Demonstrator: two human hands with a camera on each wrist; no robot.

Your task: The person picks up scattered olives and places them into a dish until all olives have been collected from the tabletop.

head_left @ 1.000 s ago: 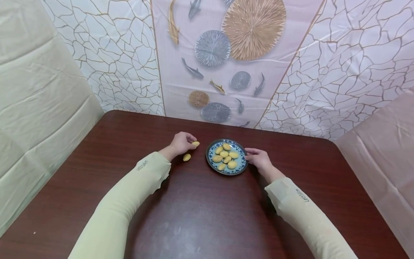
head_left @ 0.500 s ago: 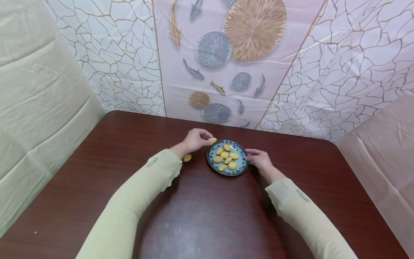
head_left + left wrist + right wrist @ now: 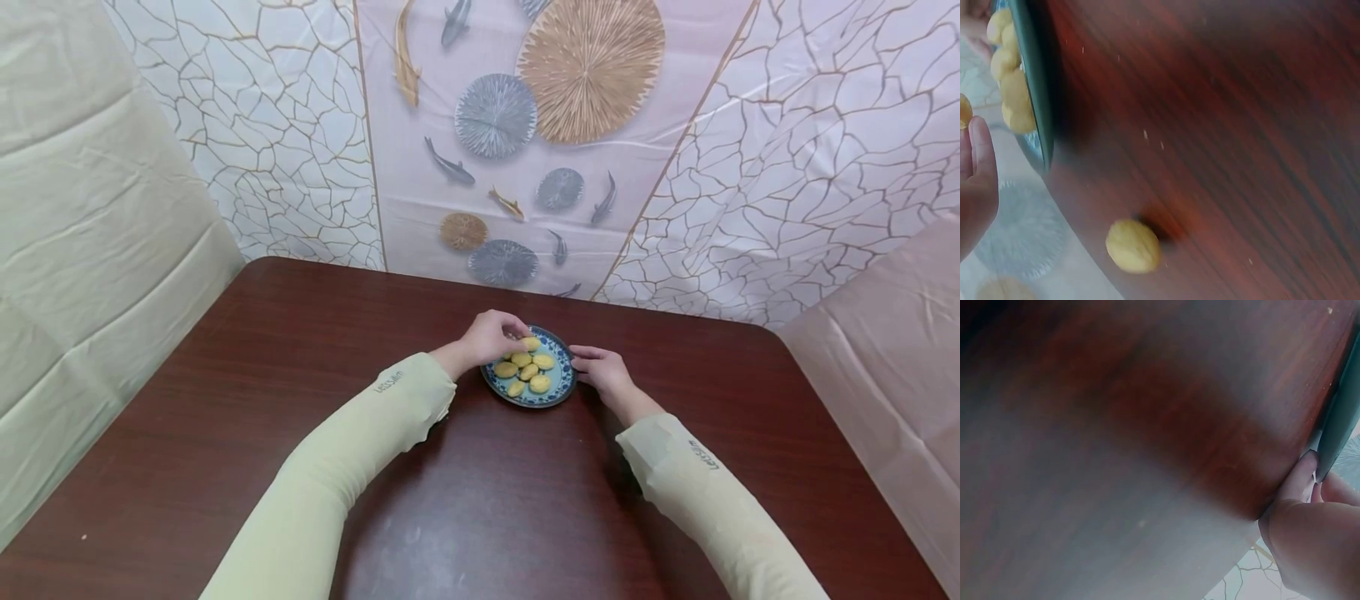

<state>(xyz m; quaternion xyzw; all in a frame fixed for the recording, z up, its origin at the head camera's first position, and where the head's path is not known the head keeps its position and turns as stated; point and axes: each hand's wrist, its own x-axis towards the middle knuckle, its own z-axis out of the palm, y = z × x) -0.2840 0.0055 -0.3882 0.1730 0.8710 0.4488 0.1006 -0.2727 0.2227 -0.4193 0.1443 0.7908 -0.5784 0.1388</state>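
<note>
Over the left part of the blue-patterned plate (image 3: 557, 392), my left hand (image 3: 489, 337) pinches a small yellow oval piece (image 3: 964, 111) between thumb and fingers. Several similar yellow oval pieces (image 3: 529, 372) lie on the plate, some partly covered by this hand. At the plate's right edge, my right hand (image 3: 606, 373) holds the rim. The right wrist view shows its thumb (image 3: 1300, 478) against the plate's dark green outer side (image 3: 1342, 406). One more yellow oval piece (image 3: 1134, 245) lies on the table in the left wrist view; my left arm hides it in the head view.
The dark red-brown wooden table (image 3: 465, 500) has rounded far corners. A patterned cloth (image 3: 495, 192) with fish and round leaf shapes hangs behind it. Pale cloth walls (image 3: 90, 250) stand at both sides.
My left hand has carried the pinched yellow piece rightward from the table to over the plate. The yellow piece left on the table has gone behind my arm. My right hand stays at the rim.
</note>
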